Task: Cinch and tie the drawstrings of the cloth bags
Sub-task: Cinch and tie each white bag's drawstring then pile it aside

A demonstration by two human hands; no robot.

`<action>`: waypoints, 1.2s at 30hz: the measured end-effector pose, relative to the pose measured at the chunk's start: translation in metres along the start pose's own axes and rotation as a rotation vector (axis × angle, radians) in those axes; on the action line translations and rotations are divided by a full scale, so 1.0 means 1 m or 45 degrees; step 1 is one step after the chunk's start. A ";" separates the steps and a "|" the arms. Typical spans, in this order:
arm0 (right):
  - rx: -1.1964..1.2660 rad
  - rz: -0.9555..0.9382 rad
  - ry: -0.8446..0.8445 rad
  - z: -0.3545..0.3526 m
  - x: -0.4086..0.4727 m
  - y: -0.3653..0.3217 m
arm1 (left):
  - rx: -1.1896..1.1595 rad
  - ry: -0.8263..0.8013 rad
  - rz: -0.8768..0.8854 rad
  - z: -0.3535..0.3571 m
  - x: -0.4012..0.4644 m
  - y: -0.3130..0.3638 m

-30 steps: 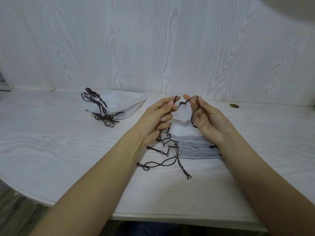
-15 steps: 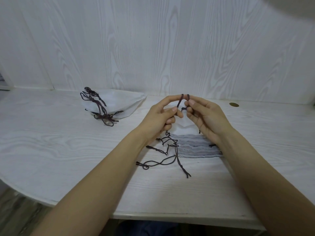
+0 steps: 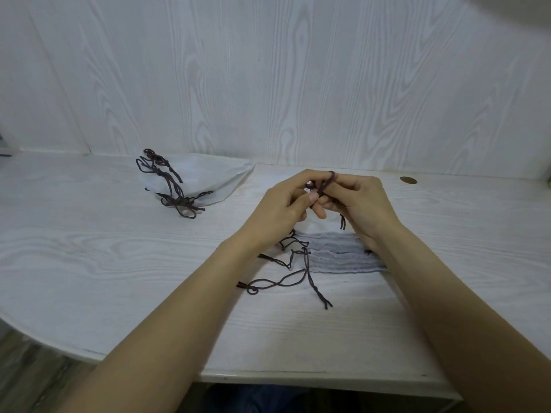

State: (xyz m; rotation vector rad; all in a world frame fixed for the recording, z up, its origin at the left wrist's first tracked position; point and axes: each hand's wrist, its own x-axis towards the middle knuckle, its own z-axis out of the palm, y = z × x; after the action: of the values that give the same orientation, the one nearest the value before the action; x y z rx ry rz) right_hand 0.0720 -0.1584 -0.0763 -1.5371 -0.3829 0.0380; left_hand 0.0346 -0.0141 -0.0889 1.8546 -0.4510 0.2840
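Both hands, left hand (image 3: 280,204) and right hand (image 3: 357,198), are pinching the dark drawstring (image 3: 326,183) above the stacked cloth bags (image 3: 343,257); the loop is risking slipping off the fingertips before tightening

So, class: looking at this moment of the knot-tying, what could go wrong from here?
1. Both hands, left hand and right hand, pinch the dark drawstring close together; a slipped grip could undo the loop.
2. Loose cords trail off the stack of bags beneath and could snag or tangle.
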 end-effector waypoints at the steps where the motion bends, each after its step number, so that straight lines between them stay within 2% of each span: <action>1: 0.016 0.007 -0.040 -0.001 0.001 0.000 | -0.016 0.015 -0.007 -0.001 0.001 0.000; 5: -0.018 0.012 -0.162 -0.001 -0.001 -0.001 | 0.056 0.019 -0.008 -0.005 0.002 -0.004; 9: -0.083 0.005 -0.047 0.000 0.000 0.004 | 0.227 -0.038 0.032 -0.003 -0.001 -0.003; 14: 0.217 0.175 -0.042 -0.003 0.003 0.003 | -0.004 0.064 -0.100 -0.008 0.002 -0.001; 19: 0.470 0.210 -0.148 -0.004 0.003 -0.002 | -0.184 0.135 -0.177 -0.011 0.003 -0.002; 21: 0.396 0.155 -0.202 -0.006 0.000 -0.005 | -0.177 0.188 -0.141 -0.013 0.004 -0.001; 24: 0.117 -0.027 -0.235 -0.008 -0.002 -0.009 | -0.134 0.276 -0.055 -0.014 0.005 -0.002; 29: -0.420 -0.320 -0.126 -0.010 -0.001 -0.009 | -0.059 0.483 -0.021 -0.016 0.007 -0.005; 32: -0.483 -0.367 -0.050 -0.009 0.000 -0.004 | -0.062 0.451 -0.072 -0.019 0.006 -0.004; 36: -0.353 -0.333 -0.001 -0.009 0.001 -0.005 | -0.027 0.333 -0.068 -0.018 0.005 -0.004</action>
State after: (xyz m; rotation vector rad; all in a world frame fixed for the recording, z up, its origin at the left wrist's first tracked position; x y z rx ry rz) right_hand 0.0743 -0.1670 -0.0711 -1.7471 -0.6066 -0.2277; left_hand 0.0416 0.0028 -0.0847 1.7756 -0.2234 0.4765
